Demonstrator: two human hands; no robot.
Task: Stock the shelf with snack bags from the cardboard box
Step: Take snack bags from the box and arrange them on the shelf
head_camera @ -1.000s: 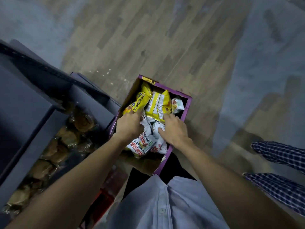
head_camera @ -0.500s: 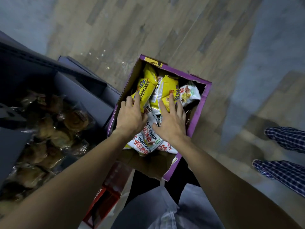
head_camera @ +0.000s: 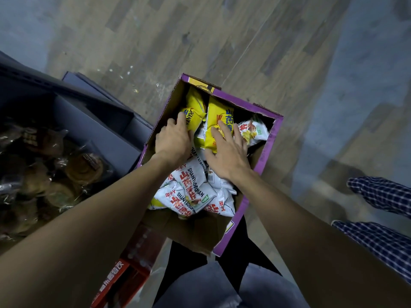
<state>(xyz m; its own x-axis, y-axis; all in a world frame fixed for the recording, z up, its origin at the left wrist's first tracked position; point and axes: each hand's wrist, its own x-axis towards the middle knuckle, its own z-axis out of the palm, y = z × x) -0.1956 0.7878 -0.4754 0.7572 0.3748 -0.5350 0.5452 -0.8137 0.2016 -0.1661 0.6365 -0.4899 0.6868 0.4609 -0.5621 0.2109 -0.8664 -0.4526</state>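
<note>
A purple cardboard box (head_camera: pixel 270 141) stands open on the floor, filled with yellow and white snack bags. My left hand (head_camera: pixel 174 138) reaches into its left side, with fingers curled round a yellow bag (head_camera: pixel 195 110). My right hand (head_camera: pixel 229 152) lies with straight, spread fingers on another yellow bag (head_camera: pixel 216 116). White bags (head_camera: pixel 191 190) with red print fill the near part of the box, and one more white bag (head_camera: pixel 253 131) lies at the right wall. The dark shelf (head_camera: pixel 97 121) is at the left.
The shelf's lower level holds clear-wrapped brown pastries (head_camera: pixel 82 167). A red carton (head_camera: pixel 120 278) lies under my left forearm. Another person's checked sleeves or legs (head_camera: pixel 382 196) show at the right edge. Wood-look floor (head_camera: pixel 222 41) stretches beyond the box.
Both hands have reached deeper toward the far end of the box. My right hand has spread flat over a yellow bag, and my left hand has closed on the other yellow bag.
</note>
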